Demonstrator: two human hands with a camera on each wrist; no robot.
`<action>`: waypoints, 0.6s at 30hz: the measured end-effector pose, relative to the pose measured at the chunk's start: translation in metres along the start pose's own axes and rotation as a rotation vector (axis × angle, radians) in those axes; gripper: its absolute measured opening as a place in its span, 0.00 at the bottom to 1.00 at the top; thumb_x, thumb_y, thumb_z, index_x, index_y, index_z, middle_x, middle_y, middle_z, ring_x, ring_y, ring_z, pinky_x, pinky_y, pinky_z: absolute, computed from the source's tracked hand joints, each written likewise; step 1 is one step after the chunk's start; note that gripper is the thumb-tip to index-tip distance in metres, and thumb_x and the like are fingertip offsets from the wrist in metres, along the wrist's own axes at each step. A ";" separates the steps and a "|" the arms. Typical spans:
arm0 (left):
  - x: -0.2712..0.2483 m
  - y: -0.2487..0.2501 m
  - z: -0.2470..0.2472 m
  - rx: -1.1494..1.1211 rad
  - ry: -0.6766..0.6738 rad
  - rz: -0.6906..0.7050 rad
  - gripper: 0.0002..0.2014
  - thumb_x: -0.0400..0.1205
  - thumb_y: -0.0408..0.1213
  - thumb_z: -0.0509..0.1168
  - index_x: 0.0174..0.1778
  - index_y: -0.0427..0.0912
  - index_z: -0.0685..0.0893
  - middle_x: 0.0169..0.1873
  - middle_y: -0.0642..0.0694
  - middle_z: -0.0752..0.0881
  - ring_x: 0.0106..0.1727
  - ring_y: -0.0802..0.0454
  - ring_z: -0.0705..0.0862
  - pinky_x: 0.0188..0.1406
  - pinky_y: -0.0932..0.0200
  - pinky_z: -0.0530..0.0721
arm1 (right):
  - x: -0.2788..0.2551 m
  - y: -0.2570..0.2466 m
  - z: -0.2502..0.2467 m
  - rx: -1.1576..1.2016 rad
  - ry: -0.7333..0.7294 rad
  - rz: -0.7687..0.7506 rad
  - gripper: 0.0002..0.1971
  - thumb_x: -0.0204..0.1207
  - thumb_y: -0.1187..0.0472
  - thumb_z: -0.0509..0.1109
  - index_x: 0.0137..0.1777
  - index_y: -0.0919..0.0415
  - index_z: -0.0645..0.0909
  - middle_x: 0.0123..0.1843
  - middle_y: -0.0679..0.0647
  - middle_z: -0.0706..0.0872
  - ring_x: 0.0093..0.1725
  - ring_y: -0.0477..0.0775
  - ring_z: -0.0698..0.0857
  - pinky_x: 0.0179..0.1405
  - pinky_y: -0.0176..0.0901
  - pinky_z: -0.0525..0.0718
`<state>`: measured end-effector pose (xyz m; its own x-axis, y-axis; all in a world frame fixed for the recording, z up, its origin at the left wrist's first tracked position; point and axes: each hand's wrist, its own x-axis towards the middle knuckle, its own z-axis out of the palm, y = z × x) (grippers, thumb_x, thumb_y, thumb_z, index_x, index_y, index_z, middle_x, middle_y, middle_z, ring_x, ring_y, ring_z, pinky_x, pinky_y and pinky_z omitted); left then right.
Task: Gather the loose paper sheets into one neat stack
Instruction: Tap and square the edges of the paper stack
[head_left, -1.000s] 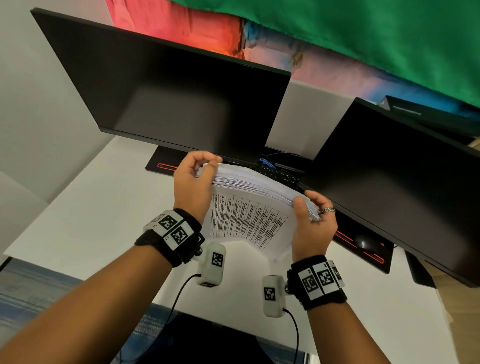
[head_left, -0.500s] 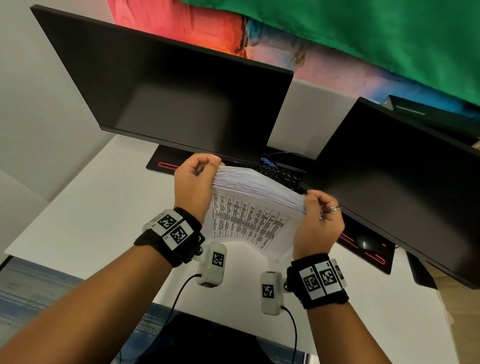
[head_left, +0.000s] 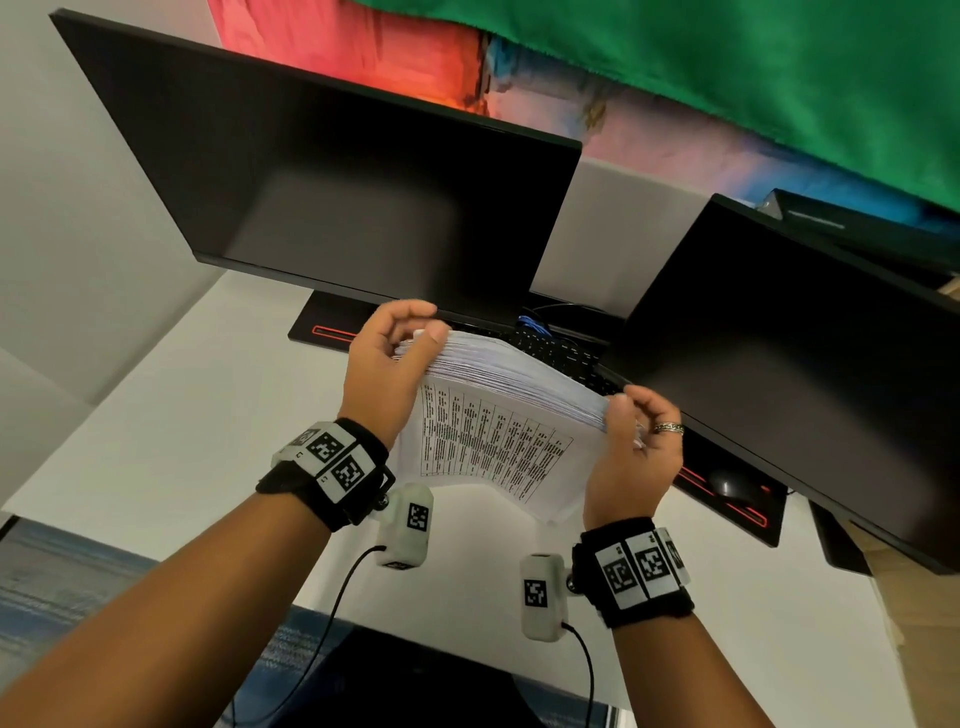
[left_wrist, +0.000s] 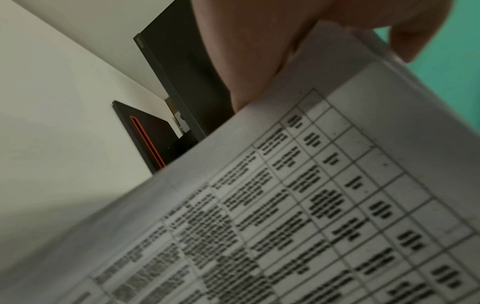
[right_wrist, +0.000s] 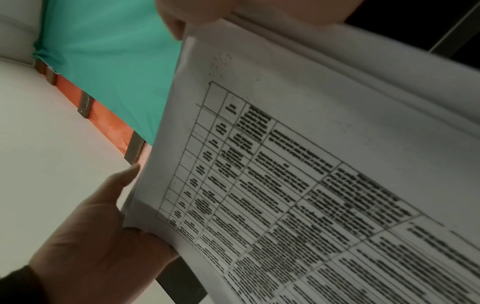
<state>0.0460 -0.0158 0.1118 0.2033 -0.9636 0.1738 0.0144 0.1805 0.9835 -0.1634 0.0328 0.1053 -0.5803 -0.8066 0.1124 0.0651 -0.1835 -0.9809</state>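
A thick stack of white paper sheets (head_left: 493, 436) with a printed table on the near face stands on edge above the desk, tilted toward me. My left hand (head_left: 387, 358) grips its upper left corner, thumb on the near side, fingers curled over the top. My right hand (head_left: 636, 441) grips the upper right corner the same way. The top edges of the sheets (head_left: 509, 369) look slightly fanned. In the left wrist view the stack (left_wrist: 311, 195) fills the lower right under my fingers (left_wrist: 259, 51). The right wrist view shows the printed sheet (right_wrist: 298, 174) and my left hand (right_wrist: 103, 236) at its far edge.
Two dark monitors stand close behind the stack, one to the left (head_left: 337, 182) and one to the right (head_left: 789, 364). A black keyboard (head_left: 561, 353) and a mouse (head_left: 732, 486) on a black mat lie under them. The white desk (head_left: 182, 415) spreads to the left.
The stack has stayed in about the same place. My right fingers have curled further over the top right corner, and my left fingers have shifted slightly on the top left corner.
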 end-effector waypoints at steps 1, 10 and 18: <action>-0.001 -0.003 -0.004 -0.023 -0.051 -0.008 0.23 0.75 0.48 0.72 0.65 0.44 0.79 0.51 0.40 0.90 0.53 0.44 0.90 0.58 0.47 0.88 | -0.001 0.001 -0.002 0.017 -0.044 0.028 0.15 0.71 0.63 0.78 0.56 0.55 0.79 0.40 0.42 0.87 0.38 0.41 0.87 0.37 0.37 0.87; 0.002 -0.026 -0.030 0.062 -0.381 -0.118 0.44 0.59 0.42 0.86 0.70 0.49 0.74 0.53 0.52 0.85 0.55 0.56 0.88 0.55 0.53 0.90 | 0.015 0.005 -0.022 -0.075 -0.381 0.191 0.44 0.60 0.75 0.83 0.74 0.51 0.68 0.59 0.53 0.83 0.53 0.43 0.90 0.46 0.38 0.90; 0.005 -0.019 -0.012 0.178 -0.354 -0.076 0.22 0.70 0.36 0.80 0.56 0.46 0.79 0.47 0.51 0.86 0.46 0.61 0.89 0.43 0.65 0.87 | 0.014 0.012 -0.018 -0.154 -0.332 0.190 0.22 0.66 0.66 0.83 0.60 0.59 0.83 0.53 0.57 0.92 0.52 0.52 0.92 0.53 0.60 0.91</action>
<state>0.0583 -0.0219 0.0930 -0.1423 -0.9869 0.0762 -0.1594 0.0988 0.9823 -0.1850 0.0293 0.0919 -0.2746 -0.9601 -0.0527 0.0091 0.0522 -0.9986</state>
